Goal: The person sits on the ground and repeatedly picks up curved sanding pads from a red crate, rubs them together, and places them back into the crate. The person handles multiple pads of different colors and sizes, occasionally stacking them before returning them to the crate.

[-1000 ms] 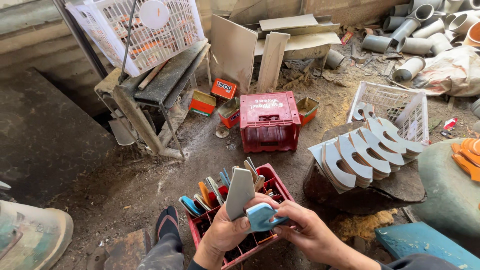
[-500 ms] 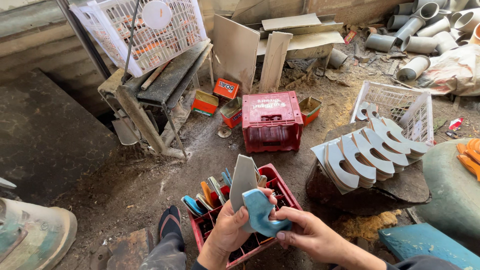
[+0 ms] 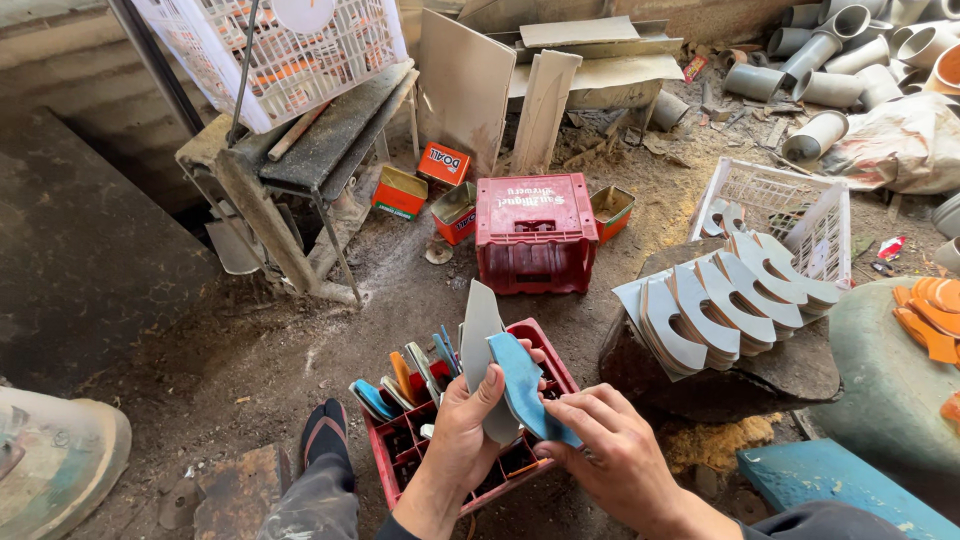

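Observation:
My left hand (image 3: 463, 425) grips a grey curved plastic piece (image 3: 478, 330) that stands upright above a red divided crate (image 3: 545, 365). Against it lies a blue curved piece (image 3: 520, 385), which my right hand (image 3: 608, 450) pinches from the right. Both hands hover over the crate's near side. Several coloured pieces (image 3: 400, 385), blue, orange and grey, stand in the crate's slots to the left of my hands.
A fanned stack of grey curved pieces (image 3: 725, 305) rests on a dark stump on the right, with a white basket (image 3: 780, 205) behind. An upturned red crate (image 3: 535, 230) sits ahead. A metal stand (image 3: 300, 150) is at left; my foot (image 3: 325, 430) is beside the crate.
The blue piece has turned and slid up against the grey piece, and my right hand has shifted along its lower edge. The grey piece stays upright in my left hand.

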